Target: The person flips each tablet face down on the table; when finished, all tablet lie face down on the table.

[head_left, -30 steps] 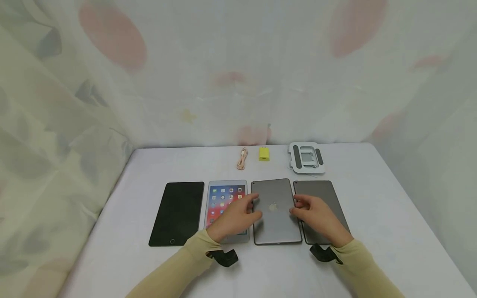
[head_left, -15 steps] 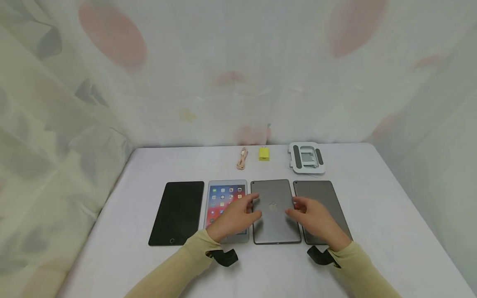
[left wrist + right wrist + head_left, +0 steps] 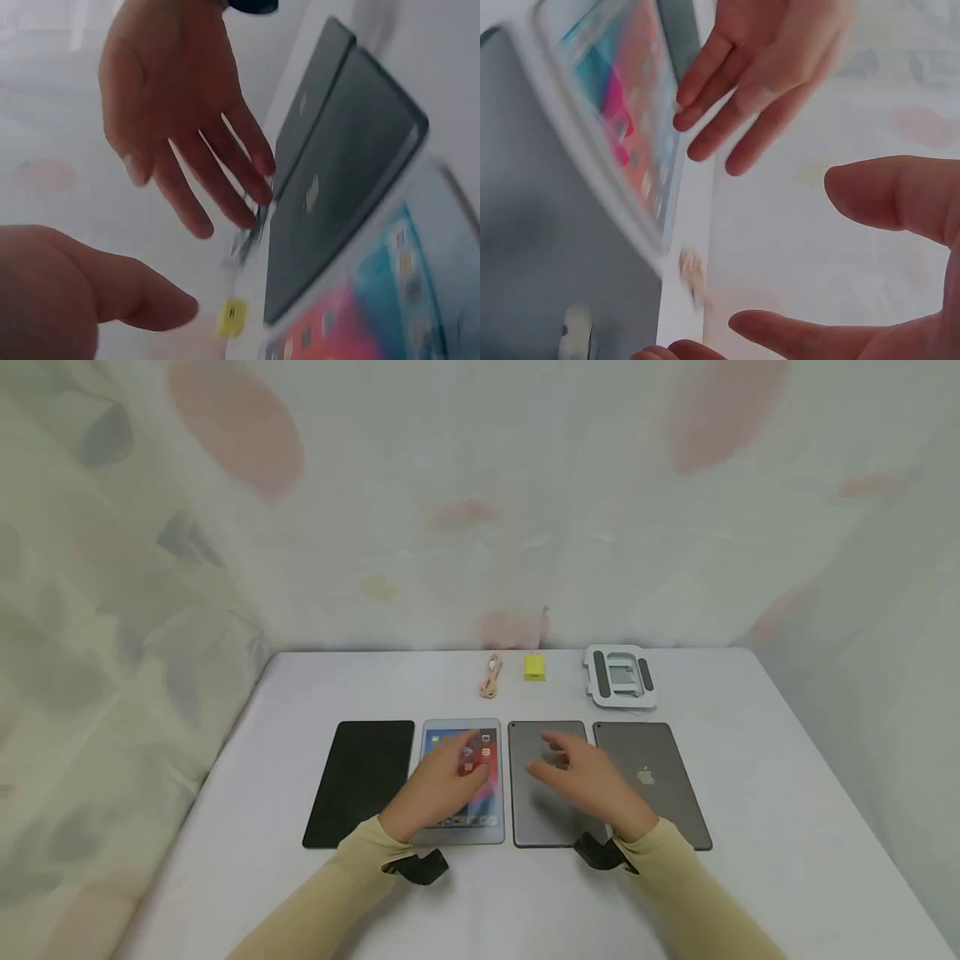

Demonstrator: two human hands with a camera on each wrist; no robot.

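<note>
A row of tablets lies across the white table. My left hand (image 3: 438, 781) hovers over the white tablet (image 3: 491, 797), whose screen is lit with app icons; its fingers and thumb are spread apart with nothing between them. Over the grey tablet (image 3: 534, 818) lying back side up is my right hand (image 3: 592, 781), also loosely spread and holding nothing; it hides most of that tablet's logo. Another grey tablet (image 3: 663, 760), back up, lies to the right. At the left end is a black tablet (image 3: 367, 768) with a dark screen. Both wrist views show the palms facing each other above the tablets.
Behind the tablets, a coiled pinkish cable (image 3: 490, 677), a yellow charger plug (image 3: 534, 667) and a white folding stand (image 3: 621, 677) with dark pads stand in a row near the back edge of the table (image 3: 375, 685). Patterned cloth surrounds the table.
Both hands have moved left, from the two sides of the middle grey tablet to above the white tablet and that grey one. The rightmost tablet's logo is now uncovered.
</note>
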